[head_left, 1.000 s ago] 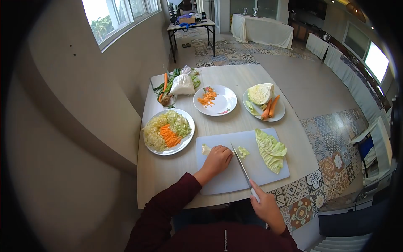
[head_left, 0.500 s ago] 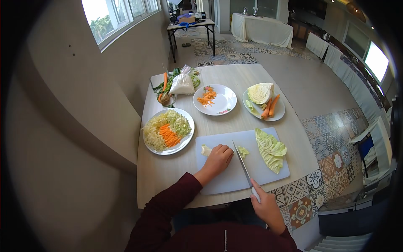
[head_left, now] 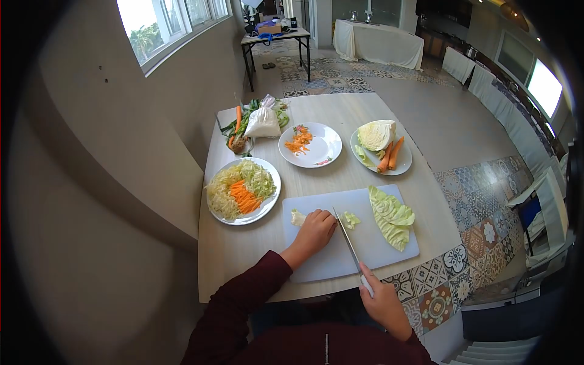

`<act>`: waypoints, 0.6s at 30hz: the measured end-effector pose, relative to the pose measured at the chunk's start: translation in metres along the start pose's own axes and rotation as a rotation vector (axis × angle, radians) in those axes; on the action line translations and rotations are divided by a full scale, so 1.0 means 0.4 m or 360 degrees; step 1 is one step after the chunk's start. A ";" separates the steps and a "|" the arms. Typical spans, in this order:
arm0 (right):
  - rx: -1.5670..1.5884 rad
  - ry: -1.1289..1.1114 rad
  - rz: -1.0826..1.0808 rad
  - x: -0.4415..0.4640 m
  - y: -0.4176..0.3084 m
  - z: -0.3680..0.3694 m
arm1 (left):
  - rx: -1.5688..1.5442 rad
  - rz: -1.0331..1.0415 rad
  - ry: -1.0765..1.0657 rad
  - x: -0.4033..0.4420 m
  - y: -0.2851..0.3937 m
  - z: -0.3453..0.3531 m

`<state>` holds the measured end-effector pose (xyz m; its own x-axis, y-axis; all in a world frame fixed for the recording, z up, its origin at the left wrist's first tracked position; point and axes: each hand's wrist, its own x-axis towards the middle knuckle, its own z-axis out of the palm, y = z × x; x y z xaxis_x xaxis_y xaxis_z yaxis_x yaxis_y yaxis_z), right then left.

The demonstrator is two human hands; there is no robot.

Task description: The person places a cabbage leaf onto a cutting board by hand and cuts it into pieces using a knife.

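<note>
My left hand (head_left: 315, 232) presses down with curled fingers on a piece of cabbage leaf (head_left: 297, 218) on the white cutting board (head_left: 322, 261). Most of that piece is hidden under the hand; one end shows at its left. In my right hand (head_left: 387, 305) is a kitchen knife (head_left: 347, 238), gripped by its pale handle. Its blade points away from me, tip close beside my left fingertips. Cut cabbage bits (head_left: 350, 220) lie just right of the blade. Larger cabbage leaves (head_left: 390, 219) rest at the board's right side.
Left of the board is a plate (head_left: 267, 210) of shredded cabbage and carrot. Behind stand a plate (head_left: 325, 149) with carrot shavings and another (head_left: 401, 169) with a cabbage chunk and carrots. A bag (head_left: 263, 123) and vegetables sit at the back left, near the wall.
The knife and my right hand have shifted slightly left, bringing the blade nearer my left fingers. My left hand stays on the cabbage.
</note>
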<state>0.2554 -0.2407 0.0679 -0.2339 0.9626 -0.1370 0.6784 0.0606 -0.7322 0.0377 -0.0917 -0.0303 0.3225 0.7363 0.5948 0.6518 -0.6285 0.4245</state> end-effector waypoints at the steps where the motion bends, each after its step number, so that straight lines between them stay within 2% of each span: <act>1: -0.0007 -0.0013 0.0010 -0.002 -0.001 -0.002 | 0.0002 -0.0004 -0.0004 0.000 0.000 0.000; 9: -0.0012 -0.0015 -0.0122 -0.009 0.030 0.014 | -0.0036 -0.0009 0.0010 0.000 -0.004 0.004; 18: -0.0086 -0.0003 -0.0064 0.064 0.025 0.048 | -0.0013 -0.0019 0.0005 -0.001 -0.005 0.004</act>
<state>0.2430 -0.2207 0.0442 -0.2627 0.9587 -0.1095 0.7051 0.1132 -0.7000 0.0373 -0.0902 -0.0325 0.3129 0.7429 0.5917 0.6497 -0.6219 0.4373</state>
